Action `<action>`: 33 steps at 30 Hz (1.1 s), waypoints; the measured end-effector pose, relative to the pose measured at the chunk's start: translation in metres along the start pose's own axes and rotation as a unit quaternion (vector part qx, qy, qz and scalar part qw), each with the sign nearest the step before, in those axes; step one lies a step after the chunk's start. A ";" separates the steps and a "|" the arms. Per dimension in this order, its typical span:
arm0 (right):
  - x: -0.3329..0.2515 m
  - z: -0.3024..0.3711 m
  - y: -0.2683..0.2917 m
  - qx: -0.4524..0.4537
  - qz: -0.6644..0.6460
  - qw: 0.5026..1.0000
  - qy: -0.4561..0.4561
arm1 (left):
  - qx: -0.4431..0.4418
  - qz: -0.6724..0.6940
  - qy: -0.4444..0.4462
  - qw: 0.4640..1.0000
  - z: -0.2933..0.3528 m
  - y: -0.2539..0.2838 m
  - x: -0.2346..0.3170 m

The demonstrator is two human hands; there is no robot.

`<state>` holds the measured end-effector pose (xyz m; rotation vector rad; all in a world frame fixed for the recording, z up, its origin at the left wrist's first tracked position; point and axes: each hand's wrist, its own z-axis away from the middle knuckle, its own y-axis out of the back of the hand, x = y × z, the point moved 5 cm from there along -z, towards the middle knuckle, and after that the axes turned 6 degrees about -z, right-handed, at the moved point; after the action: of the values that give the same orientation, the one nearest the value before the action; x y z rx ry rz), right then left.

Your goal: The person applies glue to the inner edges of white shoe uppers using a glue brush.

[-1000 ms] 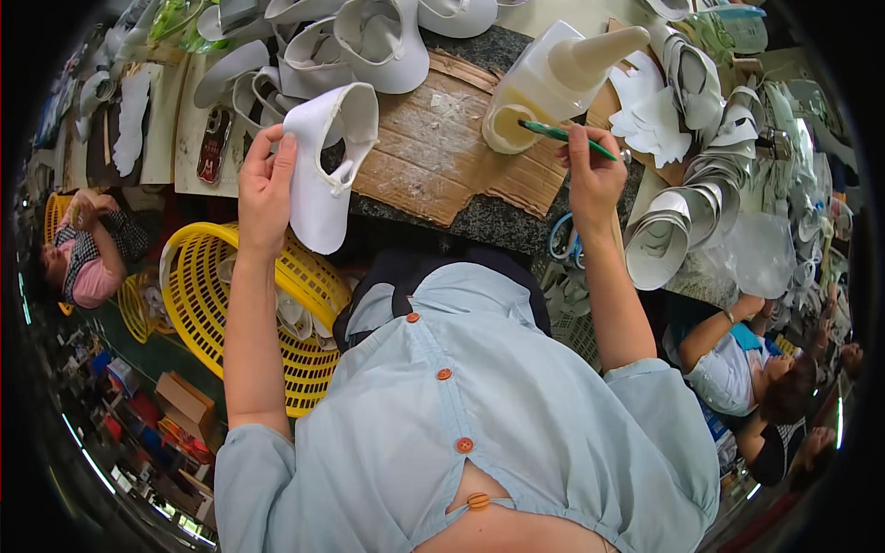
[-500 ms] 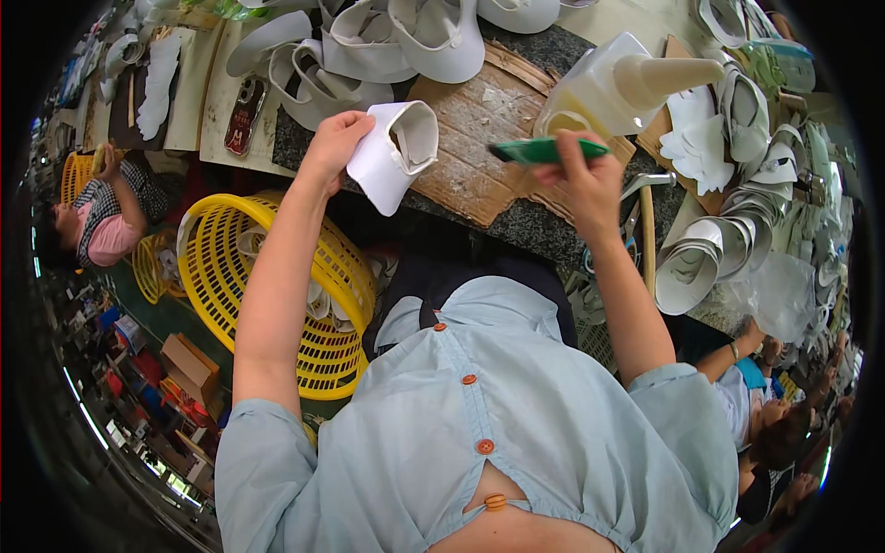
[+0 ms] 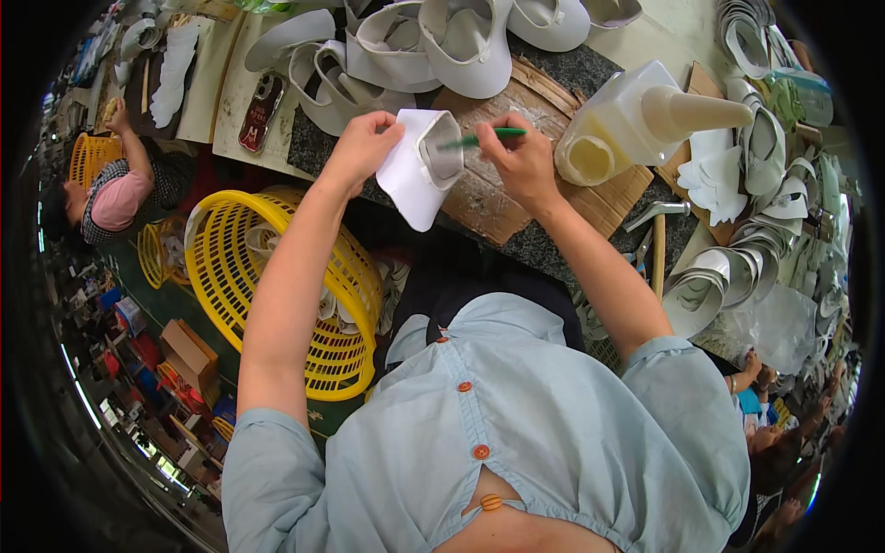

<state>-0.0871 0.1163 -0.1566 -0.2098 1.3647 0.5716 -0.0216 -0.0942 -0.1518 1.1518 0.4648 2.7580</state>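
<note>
My left hand (image 3: 358, 155) pinches the edge of a white shoe upper (image 3: 407, 180), holding it up in front of me over the bench edge. In my right hand (image 3: 524, 168) is a green-handled brush (image 3: 502, 134), gripped between the fingers. Its tip reaches into the opening of the upper; whether it touches the inner wall I cannot tell. Right of that hand, a translucent bottle (image 3: 625, 111) lies tilted, with a cone-shaped spout and a round cut opening showing yellowish liquid. Under the hands is a worn piece of cardboard (image 3: 484, 198).
More white shoe uppers (image 3: 470, 69) crowd the far bench. A phone (image 3: 262, 112) lies at left. A hammer (image 3: 658, 249) and stacked grey-white pieces (image 3: 696, 300) are at right. Below left stands a yellow basket (image 3: 217, 276). One person (image 3: 120, 194) works at left, others at lower right.
My right hand has swung left from beside the bottle, bringing the brush into the upper's opening. The upper and my left hand shifted slightly right in view, along with the bench.
</note>
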 end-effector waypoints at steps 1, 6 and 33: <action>-0.007 -0.003 0.000 0.066 -0.059 0.990 0.111 | 0.008 0.011 -0.009 1.000 0.004 -0.003 0.002; -0.005 -0.001 0.003 -0.007 0.011 1.000 0.016 | 0.015 0.010 -0.018 1.000 0.013 -0.005 -0.008; 0.014 0.065 0.023 0.021 0.017 0.990 0.141 | 0.198 0.127 -0.193 0.953 0.142 -0.002 0.043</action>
<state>-0.0414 0.1696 -0.1518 -0.2407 1.6561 0.5563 0.0487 -0.0492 -0.0294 1.9190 0.8990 2.5990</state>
